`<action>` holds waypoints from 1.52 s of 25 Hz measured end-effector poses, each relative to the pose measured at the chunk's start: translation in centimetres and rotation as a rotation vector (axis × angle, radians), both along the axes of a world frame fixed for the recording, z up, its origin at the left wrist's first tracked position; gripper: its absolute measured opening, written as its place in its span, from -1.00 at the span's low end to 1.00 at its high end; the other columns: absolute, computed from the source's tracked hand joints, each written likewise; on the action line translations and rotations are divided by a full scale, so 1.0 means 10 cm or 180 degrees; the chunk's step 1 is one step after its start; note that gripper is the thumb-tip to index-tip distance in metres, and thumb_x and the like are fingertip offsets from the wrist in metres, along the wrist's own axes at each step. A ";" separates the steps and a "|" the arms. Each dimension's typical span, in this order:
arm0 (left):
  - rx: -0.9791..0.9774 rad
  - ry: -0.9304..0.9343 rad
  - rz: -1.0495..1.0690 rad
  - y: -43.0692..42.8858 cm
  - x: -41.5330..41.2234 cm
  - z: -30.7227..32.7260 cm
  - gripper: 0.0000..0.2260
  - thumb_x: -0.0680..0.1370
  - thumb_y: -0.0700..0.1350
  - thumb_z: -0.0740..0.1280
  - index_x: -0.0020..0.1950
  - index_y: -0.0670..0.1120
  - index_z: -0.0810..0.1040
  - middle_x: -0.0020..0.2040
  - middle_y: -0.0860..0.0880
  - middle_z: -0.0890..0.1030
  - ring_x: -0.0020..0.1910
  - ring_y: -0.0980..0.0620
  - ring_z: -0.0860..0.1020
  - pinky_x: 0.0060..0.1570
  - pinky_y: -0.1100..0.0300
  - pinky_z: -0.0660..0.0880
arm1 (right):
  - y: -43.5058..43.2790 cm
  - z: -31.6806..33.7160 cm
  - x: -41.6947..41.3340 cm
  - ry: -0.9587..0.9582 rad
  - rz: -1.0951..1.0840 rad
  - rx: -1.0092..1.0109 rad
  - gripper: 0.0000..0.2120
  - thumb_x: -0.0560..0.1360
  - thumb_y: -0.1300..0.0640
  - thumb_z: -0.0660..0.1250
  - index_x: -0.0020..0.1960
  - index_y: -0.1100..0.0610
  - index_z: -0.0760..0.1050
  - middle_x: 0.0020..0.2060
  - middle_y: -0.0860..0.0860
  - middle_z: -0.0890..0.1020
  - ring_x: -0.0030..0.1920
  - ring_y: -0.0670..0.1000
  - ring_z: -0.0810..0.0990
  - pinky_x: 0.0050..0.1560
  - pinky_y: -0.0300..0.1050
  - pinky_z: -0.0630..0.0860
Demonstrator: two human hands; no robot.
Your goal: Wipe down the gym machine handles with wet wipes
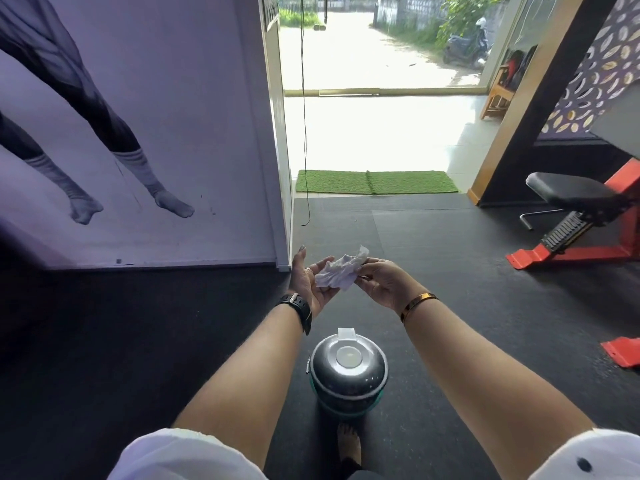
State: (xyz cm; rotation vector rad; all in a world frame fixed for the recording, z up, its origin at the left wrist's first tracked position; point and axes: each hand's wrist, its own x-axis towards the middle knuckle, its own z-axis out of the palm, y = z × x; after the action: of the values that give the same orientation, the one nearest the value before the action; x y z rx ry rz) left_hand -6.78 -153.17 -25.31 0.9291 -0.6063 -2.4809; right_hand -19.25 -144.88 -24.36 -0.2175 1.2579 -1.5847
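A crumpled white wet wipe (pixel 341 268) sits between both hands at mid-frame. My left hand (pixel 308 280), palm up with a watch on the wrist, cradles the wipe's left side with its fingers loosely spread. My right hand (pixel 382 280), wearing a gold bangle, pinches the wipe's right end. Below them on the black floor stands a round dark wipe canister (pixel 348 375) with its white lid flap up. No machine handle is near the hands.
A red-framed bench with a black pad (pixel 575 216) stands at the right, and a red foot (pixel 623 351) lies nearer. A poster wall (pixel 138 133) is on the left, an open doorway with a green mat (pixel 377 181) ahead. My bare foot (pixel 349 445) is below the canister.
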 end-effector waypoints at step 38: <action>0.0417 -0.1696 0.0015 -0.15 -0.23 -1.37 -0.29 0.55 0.30 0.08 0.56 -0.12 0.10 0.55 -0.23 0.04 0.53 -0.16 0.07 0.48 -0.05 0.07 | -0.04 -1.39 -0.79 -0.0451 -0.0507 0.1868 -0.59 0.55 0.30 0.16 0.38 0.31 0.23 0.33 0.28 0.30 0.32 0.31 0.36 0.09 0.06 0.46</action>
State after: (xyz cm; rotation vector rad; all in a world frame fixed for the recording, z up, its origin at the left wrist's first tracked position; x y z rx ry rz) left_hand -9.06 -154.64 -39.02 1.6622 -0.6022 -2.2860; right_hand -27.17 -145.26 -38.26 0.3670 1.5939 -1.2665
